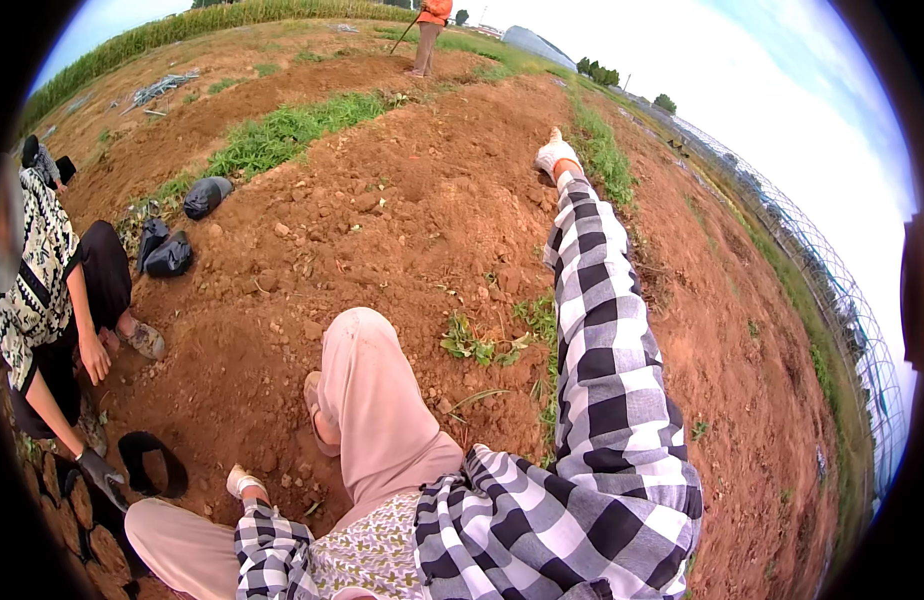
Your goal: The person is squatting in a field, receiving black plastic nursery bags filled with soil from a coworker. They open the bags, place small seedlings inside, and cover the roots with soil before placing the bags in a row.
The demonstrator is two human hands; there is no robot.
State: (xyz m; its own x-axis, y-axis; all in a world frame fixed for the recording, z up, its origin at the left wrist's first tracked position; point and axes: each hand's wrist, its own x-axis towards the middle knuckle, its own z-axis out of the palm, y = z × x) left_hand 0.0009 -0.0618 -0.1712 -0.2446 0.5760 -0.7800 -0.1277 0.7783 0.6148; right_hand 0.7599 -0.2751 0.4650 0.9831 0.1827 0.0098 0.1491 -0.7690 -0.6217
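Observation:
My right arm, in a black-and-white checked sleeve, reaches far forward over the brown soil (pixel 424 202). At its end my right hand (pixel 557 155), in a white glove, has one finger stretched out, and I see nothing held in it. It is beside a strip of green weeds (pixel 604 154). Low by my bent knees is my left hand (pixel 244 481), also in a pale glove, over loose soil; its fingers are too small to read. To its left a black open-ended pot or sleeve (pixel 178 476) lies apart from it. Soil-filled black pots (pixel 106 551) stand packed together at the lower left.
A person (pixel 38 247) crouches at left, one dark-gloved hand (pixel 102 476) by the pots. Several black plastic bags or pots (pixel 169 255) lie ahead of them. Another person (pixel 432 34) stands far off with a long-handled tool. Uprooted leaves (pixel 469 346) lie near my knee.

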